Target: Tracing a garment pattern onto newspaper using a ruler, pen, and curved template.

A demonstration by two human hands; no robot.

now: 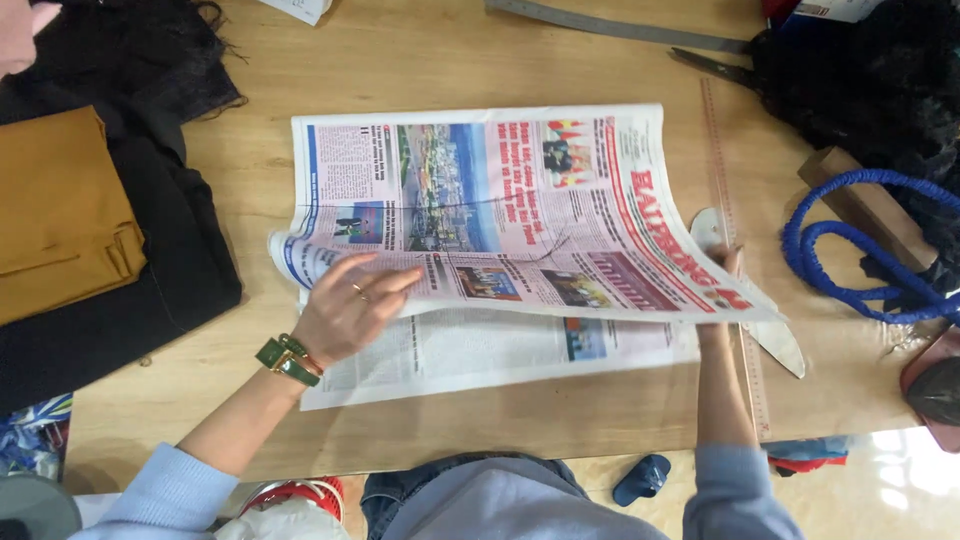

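A colour-printed newspaper point(500, 200) lies spread on a light wooden table point(450, 60), its upper sheets lifted off the lower pages point(480, 355). My left hand point(345, 310), with a ring and a green wristwatch, pinches the near left edge of the raised sheets. My right hand point(728, 262) is mostly hidden under the newspaper's right edge and holds that side up; only fingertips show.
Folded mustard cloth point(60, 215) on black fabric point(170, 250) lies at the left. A long clear ruler point(735, 250) runs down the right side, over a curved white template point(785, 345). Blue cord point(850, 260), black fabric, scissors point(715, 65) and a metal ruler point(620, 25) sit far right.
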